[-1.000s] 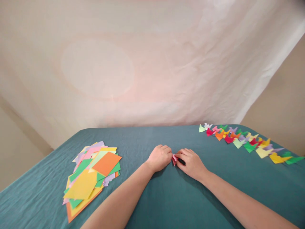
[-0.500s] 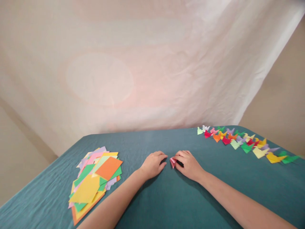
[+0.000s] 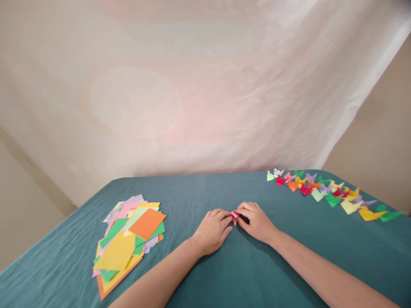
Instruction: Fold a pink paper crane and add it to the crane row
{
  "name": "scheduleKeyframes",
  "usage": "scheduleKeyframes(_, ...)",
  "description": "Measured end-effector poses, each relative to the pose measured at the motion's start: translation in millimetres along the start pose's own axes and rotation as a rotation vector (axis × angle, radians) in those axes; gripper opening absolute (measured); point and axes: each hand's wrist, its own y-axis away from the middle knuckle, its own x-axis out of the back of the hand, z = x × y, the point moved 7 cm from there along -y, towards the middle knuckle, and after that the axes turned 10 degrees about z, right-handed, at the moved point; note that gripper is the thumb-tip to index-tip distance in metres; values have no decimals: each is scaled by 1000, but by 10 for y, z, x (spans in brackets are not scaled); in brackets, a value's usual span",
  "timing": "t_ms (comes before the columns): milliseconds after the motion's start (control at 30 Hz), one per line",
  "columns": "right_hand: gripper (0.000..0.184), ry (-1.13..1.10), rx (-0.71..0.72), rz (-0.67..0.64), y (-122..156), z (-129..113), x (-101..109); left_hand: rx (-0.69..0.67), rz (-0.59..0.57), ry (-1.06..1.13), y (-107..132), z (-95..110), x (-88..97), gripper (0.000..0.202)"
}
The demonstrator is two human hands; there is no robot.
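— Since half a second earlier, what had moved?

— Only the left hand (image 3: 213, 229), really. It had slid in from a little way off, and its fingertips now met the pink paper (image 3: 234, 215) that the right hand (image 3: 256, 221) held. Before that there was a gap between the left fingers and the paper.

— Where was the paper?

— Low over the tabletop (image 3: 244, 273), near its middle, squeezed between the two hands. Only a small folded corner of it showed; the rest was hidden by fingers.

— And the hands themselves?

— The right hand was curled, thumb and fingers pinching the paper from the right. The left lay palm down, fingers bent, their tips pinching the paper's left edge. Both forearms rested across the teal cloth.

— Anything else about?

— A loose pile of coloured sheets (image 3: 128, 239) lay well to the left, an orange sheet (image 3: 147, 224) on top. A row of folded figures (image 3: 330, 193) ran along the far right edge, well apart from the hands. A pale sheet (image 3: 192, 94) hung behind.
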Motion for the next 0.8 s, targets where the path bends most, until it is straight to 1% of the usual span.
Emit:
scheduleKeyframes(267, 16, 16, 2, -2, 7, 16, -5, -30, -4, -35, 2, 22, -21, 27)
scheduleKeyframes(533, 16, 19, 25, 18, 15, 16, -22, -81, -26, -100, 27, 51, -28, 32)
scheduleKeyframes(800, 16, 4, 21, 6, 18, 29, -8, -87, -40, -100, 51, 53, -36, 35)
